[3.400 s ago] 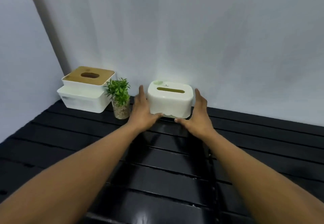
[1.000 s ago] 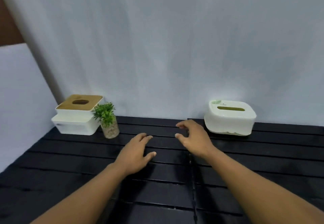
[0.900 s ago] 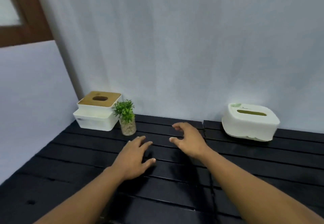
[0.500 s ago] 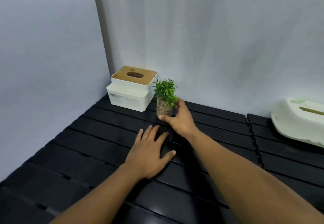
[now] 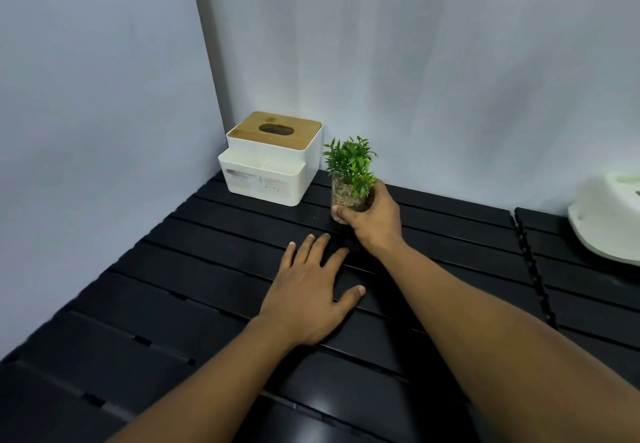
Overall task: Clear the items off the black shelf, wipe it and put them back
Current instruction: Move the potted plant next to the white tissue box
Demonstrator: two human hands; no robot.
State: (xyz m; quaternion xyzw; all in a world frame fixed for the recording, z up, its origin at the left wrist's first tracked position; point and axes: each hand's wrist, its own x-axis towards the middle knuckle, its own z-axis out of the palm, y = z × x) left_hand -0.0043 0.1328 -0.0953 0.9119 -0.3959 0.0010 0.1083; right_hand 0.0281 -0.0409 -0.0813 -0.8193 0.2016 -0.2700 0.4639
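Near the back wall of the black slatted shelf (image 5: 214,280), the small green plant in a clear pebble-filled glass (image 5: 349,189) stands just right of the white tissue box with a wooden lid (image 5: 273,158), gripped low by the right hand (image 5: 375,221). The left hand (image 5: 308,290) lies flat and empty on the slats in front of the plant. Smooth glass may slip, or its base may catch a slat gap and tip. Right of the plant lies open shelf, then a rounded white plastic tissue holder (image 5: 606,228) at the far right.
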